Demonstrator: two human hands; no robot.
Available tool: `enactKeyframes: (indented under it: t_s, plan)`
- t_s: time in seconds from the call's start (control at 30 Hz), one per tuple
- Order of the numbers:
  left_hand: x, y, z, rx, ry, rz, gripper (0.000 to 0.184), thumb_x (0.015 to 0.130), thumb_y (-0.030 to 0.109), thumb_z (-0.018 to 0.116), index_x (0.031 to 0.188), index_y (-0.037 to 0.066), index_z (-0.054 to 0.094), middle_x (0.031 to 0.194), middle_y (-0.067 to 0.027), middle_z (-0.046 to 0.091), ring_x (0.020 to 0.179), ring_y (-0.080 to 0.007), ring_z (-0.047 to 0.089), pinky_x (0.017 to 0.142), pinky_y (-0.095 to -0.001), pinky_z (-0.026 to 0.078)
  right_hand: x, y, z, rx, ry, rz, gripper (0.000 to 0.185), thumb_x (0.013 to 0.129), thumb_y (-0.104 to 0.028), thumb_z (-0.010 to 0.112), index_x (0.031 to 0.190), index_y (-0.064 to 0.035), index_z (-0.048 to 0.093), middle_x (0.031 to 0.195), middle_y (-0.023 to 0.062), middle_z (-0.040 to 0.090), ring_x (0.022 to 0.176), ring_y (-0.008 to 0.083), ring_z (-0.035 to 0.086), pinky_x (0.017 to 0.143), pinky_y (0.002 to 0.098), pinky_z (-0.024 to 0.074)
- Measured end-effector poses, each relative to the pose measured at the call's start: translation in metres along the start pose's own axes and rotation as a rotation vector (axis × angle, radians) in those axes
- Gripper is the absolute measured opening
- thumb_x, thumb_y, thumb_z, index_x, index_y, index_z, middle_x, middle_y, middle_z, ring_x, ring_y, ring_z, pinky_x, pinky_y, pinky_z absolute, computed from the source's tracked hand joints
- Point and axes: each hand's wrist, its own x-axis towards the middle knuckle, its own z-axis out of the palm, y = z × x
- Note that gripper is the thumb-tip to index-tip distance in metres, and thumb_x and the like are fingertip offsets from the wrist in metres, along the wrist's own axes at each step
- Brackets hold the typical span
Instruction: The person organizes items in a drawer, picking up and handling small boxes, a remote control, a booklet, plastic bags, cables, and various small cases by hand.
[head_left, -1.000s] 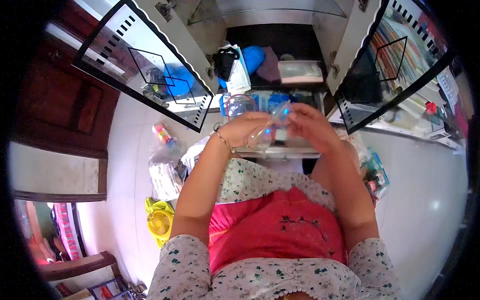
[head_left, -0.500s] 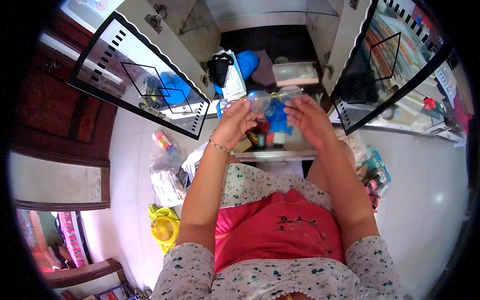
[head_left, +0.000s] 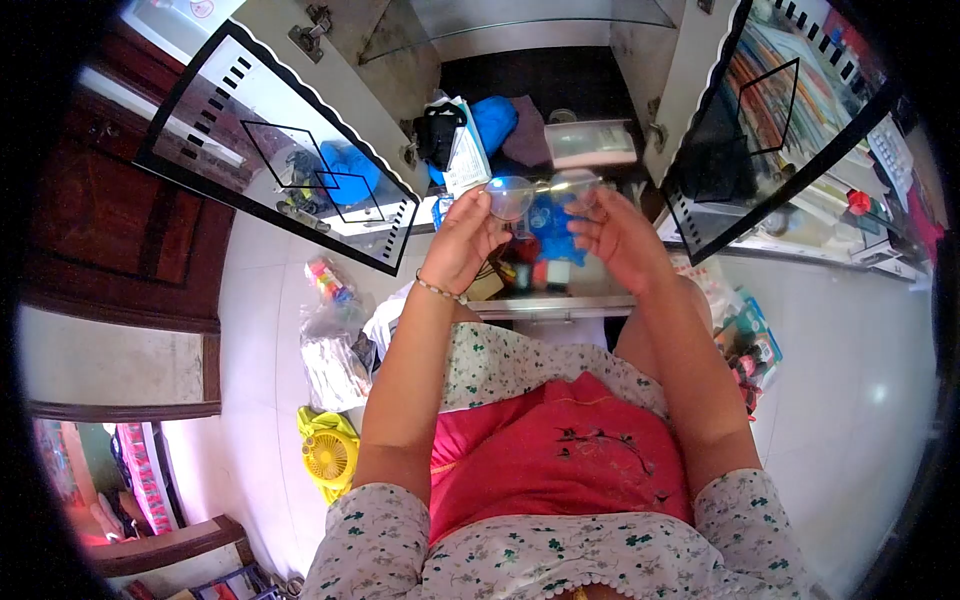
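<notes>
A pair of eyeglasses (head_left: 511,199) with clear, rounded lenses is held up in front of the cabinet. My left hand (head_left: 464,238) pinches one side of the glasses at the edge of a lens. Fingers of my right hand (head_left: 620,238) are closed on the opposite side. Light glints blue on the left lens. Below the glasses, an open drawer (head_left: 560,312) holds a blue plastic bag (head_left: 556,235) and several small items, partly hidden by my hands.
Two glass cabinet doors, left (head_left: 290,170) and right (head_left: 760,130), stand open. Inside lie a blue bundle (head_left: 494,122), a purple cloth (head_left: 526,135) and a clear plastic box (head_left: 592,146). On the floor are plastic bags (head_left: 335,360), a yellow fan (head_left: 329,455) and packets (head_left: 755,335).
The glasses have tilted and risen slightly, so the lenses face me more and look rounder. Both hands keep their hold and have barely moved.
</notes>
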Motion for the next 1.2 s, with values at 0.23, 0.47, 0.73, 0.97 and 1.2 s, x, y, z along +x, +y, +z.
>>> enactKeyframes:
  t_s: [0.23, 0.47, 0.73, 0.97, 1.2]
  plan:
    - [-0.001, 0.002, -0.001, -0.028, 0.007, -0.032, 0.032, 0.089, 0.029, 0.049, 0.112, 0.006, 0.046, 0.103, -0.0085, 0.056, 0.087, -0.0202, 0.058, 0.065, -0.0268, 0.048, 0.004, 0.002, -0.008, 0.041, 0.027, 0.003, 0.022, 0.089, -0.027, 0.047, 0.103, -0.0099, 0.051, 0.093, 0.0065, 0.061, 0.08, 0.0169, 0.06, 0.068, 0.0286, 0.0487]
    - [0.0, 0.002, -0.002, -0.07, 0.068, -0.048, 0.03, 0.088, 0.028, 0.05, 0.109, 0.005, 0.048, 0.101, -0.01, 0.057, 0.084, -0.0209, 0.058, 0.062, -0.0264, 0.048, -0.001, -0.001, 0.004, 0.002, -0.012, -0.012, 0.03, 0.088, -0.026, 0.049, 0.113, -0.0098, 0.048, 0.101, 0.0065, 0.057, 0.086, 0.0167, 0.058, 0.072, 0.0292, 0.0469]
    - [-0.001, -0.001, 0.001, -0.085, 0.012, -0.03, 0.03, 0.09, 0.03, 0.045, 0.105, 0.005, 0.049, 0.107, -0.0126, 0.055, 0.094, -0.025, 0.056, 0.071, -0.0295, 0.049, 0.002, 0.002, 0.0, 0.058, 0.017, -0.013, 0.02, 0.09, -0.024, 0.047, 0.103, -0.0092, 0.051, 0.1, 0.0052, 0.059, 0.088, 0.0184, 0.059, 0.074, 0.0313, 0.0476]
    - [-0.001, 0.001, 0.003, -0.098, 0.051, -0.06, 0.027, 0.091, 0.034, 0.043, 0.09, 0.009, 0.051, 0.084, -0.0067, 0.059, 0.081, -0.0203, 0.058, 0.069, -0.0296, 0.048, 0.005, 0.006, -0.008, 0.122, -0.016, 0.008, 0.02, 0.089, -0.028, 0.048, 0.088, -0.0087, 0.053, 0.083, 0.0064, 0.061, 0.081, 0.0202, 0.061, 0.071, 0.0308, 0.0481]
    - [0.001, 0.001, -0.006, -0.185, 0.057, -0.137, 0.028, 0.091, 0.031, 0.044, 0.072, 0.011, 0.047, 0.053, -0.0016, 0.045, 0.047, -0.0159, 0.044, 0.047, -0.029, 0.038, 0.006, 0.007, -0.014, 0.08, 0.098, 0.085, 0.021, 0.086, -0.03, 0.053, 0.083, -0.0094, 0.056, 0.063, 0.0023, 0.058, 0.066, 0.0187, 0.06, 0.065, 0.0297, 0.0481]
